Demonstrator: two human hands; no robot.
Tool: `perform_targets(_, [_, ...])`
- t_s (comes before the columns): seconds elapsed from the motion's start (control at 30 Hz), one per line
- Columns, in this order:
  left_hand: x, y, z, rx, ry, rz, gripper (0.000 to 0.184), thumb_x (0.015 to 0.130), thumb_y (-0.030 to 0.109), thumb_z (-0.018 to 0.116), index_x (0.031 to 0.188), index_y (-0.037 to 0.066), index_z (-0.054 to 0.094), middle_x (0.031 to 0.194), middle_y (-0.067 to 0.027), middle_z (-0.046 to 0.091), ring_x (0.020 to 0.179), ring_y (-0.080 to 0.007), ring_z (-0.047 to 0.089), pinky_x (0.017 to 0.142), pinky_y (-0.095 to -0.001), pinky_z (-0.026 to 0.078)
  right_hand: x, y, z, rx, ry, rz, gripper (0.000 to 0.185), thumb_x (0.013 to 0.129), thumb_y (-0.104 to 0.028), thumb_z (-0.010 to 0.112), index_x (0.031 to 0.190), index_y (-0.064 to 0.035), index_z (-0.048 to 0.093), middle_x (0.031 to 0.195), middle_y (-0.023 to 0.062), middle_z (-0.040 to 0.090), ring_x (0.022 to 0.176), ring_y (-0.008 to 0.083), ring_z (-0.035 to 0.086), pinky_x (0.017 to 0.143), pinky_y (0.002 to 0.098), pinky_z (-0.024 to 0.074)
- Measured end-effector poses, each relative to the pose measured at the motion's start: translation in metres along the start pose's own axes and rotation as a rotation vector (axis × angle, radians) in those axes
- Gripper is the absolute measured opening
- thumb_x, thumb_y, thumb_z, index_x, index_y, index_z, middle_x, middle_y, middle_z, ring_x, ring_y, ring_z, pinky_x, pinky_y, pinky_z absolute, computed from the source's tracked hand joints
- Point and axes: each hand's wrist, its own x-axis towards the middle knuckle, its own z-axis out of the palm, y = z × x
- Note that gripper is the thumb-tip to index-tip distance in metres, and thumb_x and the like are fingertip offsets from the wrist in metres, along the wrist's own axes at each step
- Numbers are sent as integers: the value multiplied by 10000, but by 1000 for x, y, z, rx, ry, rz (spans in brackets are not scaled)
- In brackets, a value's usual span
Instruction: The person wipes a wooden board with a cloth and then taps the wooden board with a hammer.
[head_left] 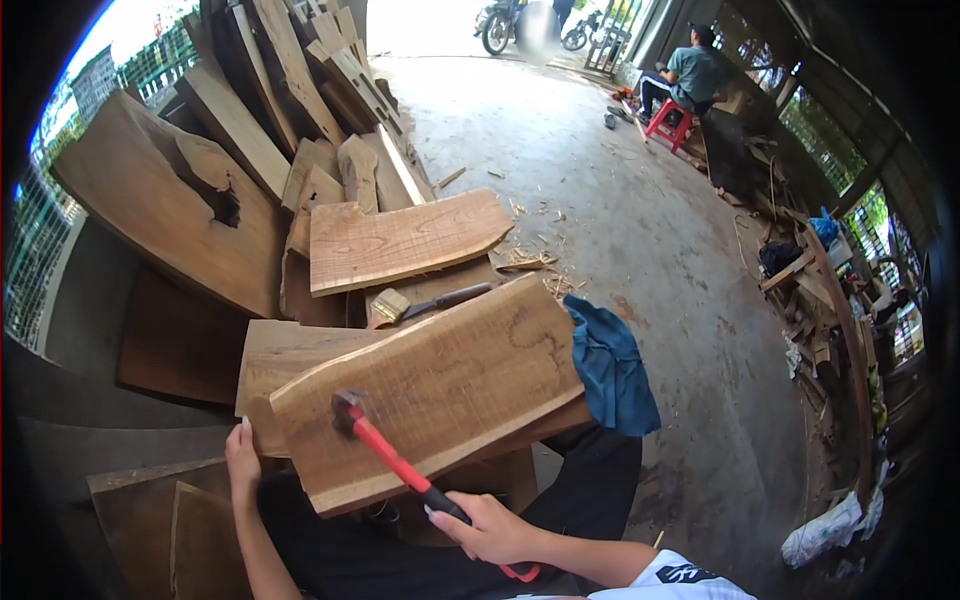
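A wide wooden slab (440, 385) with pale rough edges lies across the middle, above my legs. My right hand (490, 528) is wrapped round the black grip of a hammer (388, 450) with a red shaft; its head is over the slab's left part. Under that slab, another board (275, 350) sticks out at the left. My left hand (243, 458) is at this lower board's left edge, its fingers partly hidden. A blue cloth (610, 365) hangs over the slab's right end. Behind the slab lie a brush (389, 305) and a dark-bladed tool (450, 300).
Another slab (410, 238) lies beyond the brush. Planks (235, 130) and a large slab (190, 210) lean at the left. Wood shavings (545, 250) litter the floor. A person (690, 75) sits on a red stool (668, 128) at the back right. Scrap wood (815, 290) lines the right side.
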Motion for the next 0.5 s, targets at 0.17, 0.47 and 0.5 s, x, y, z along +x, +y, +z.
perform_targets(0.17, [-27, 86, 27, 431, 130, -141, 712, 1024, 628, 395, 1183, -43, 575, 1126, -342, 657, 1128, -518, 588, 935, -582, 457, -6, -52, 10, -183, 291, -407, 347, 1059, -303, 553, 984, 35, 556, 608, 39, 576, 525, 122, 636, 490, 282, 494])
perform_targets(0.47, [-33, 63, 26, 275, 185, -47, 668, 1069, 576, 297, 1092, -5, 626, 996, -314, 688, 1005, -530, 623, 841, -604, 480, 29, 2, 39, -456, 430, -441, 335, 1040, -284, 544, 1039, 51, 545, 728, 329, 627, 765, 517, 665, 643, 584, 512])
perform_targets(0.5, [-36, 59, 30, 268, 223, -38, 698, 1077, 573, 256, 1035, -15, 630, 984, -319, 680, 999, -535, 614, 826, -603, 467, 35, 16, 37, -543, 404, -327, 342, 1035, -290, 550, 1043, 51, 553, 738, 332, 632, 772, 525, 661, 648, 586, 516])
